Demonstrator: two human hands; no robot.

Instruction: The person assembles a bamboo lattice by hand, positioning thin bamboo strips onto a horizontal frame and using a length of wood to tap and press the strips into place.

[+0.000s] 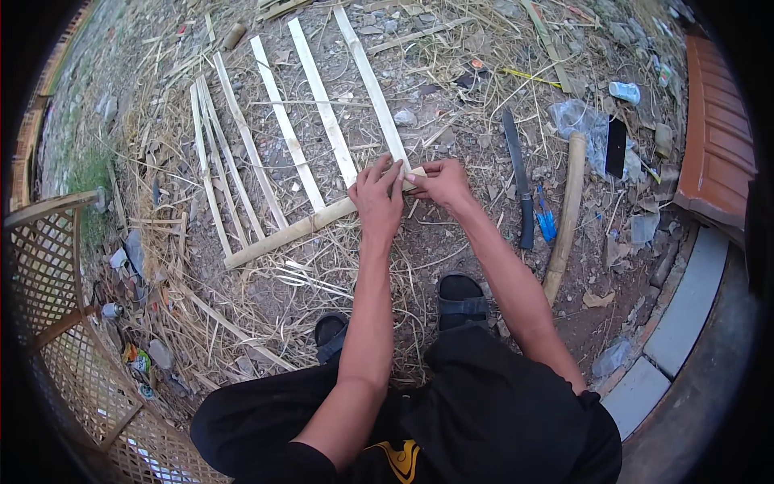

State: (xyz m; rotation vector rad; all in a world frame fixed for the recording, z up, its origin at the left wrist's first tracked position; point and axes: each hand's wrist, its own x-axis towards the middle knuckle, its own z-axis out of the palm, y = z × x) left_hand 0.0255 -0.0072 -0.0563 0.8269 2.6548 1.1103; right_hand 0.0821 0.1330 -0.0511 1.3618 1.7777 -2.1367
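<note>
A split bamboo crosspiece (290,232) lies slantwise on the ground before me. Several pale bamboo slats (322,105) run away from it, their near ends at or close to its edge. At its right end, my left hand (377,196) is closed over the near end of the rightmost slat (371,81), the fingers partly covering where slat and crosspiece meet. From the right, my right hand (442,185) pinches the crosspiece's end between thumb and fingers. Whether anything small is held at that joint is hidden.
A machete (516,149) with a black handle lies to the right, beside a blue tool (546,218) and a bamboo pole (568,210). A dark phone-like slab (616,148) rests by clear plastic. Lattice panel (56,282) stands left; straw and shavings cover the dirt.
</note>
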